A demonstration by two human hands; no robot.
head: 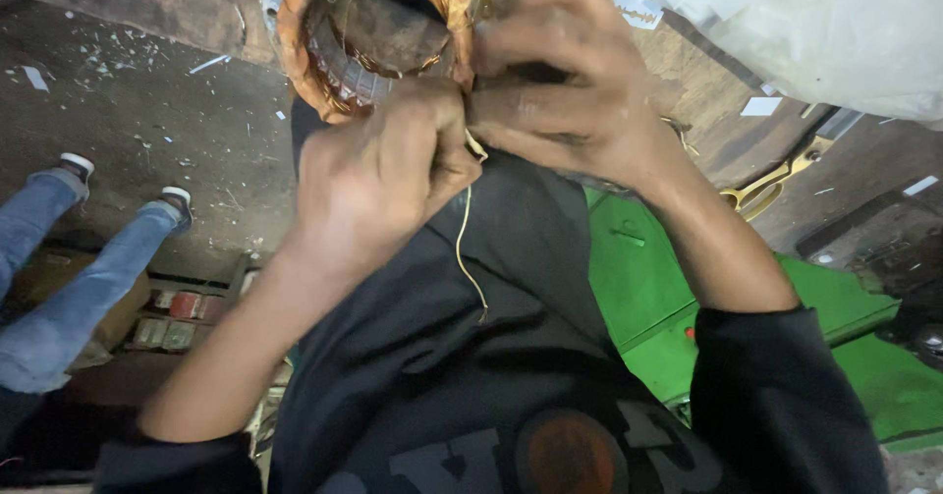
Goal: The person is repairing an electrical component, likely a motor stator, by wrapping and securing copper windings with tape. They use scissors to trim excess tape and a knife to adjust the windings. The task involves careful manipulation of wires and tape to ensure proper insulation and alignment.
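We noted a green metal surface (648, 288) at lower right, a white plastic sheet (835, 32) at upper right, another person's jeans-clad legs (59, 268) on the littered dark floor (167, 131) at left, and yellow-handled scissors (771, 185) beyond the right forearm. Both hands were closed at the rim of the copper-wound stator (368, 37), top centre. The left hand (378, 180) pinched a thin yellow cord (462, 248); the right hand's (570, 91) grasp was hidden.

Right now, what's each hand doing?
Left hand: closed, pinching the yellow cord at the stator rim.
Right hand: fingers curled closed against the stator; contents hidden.
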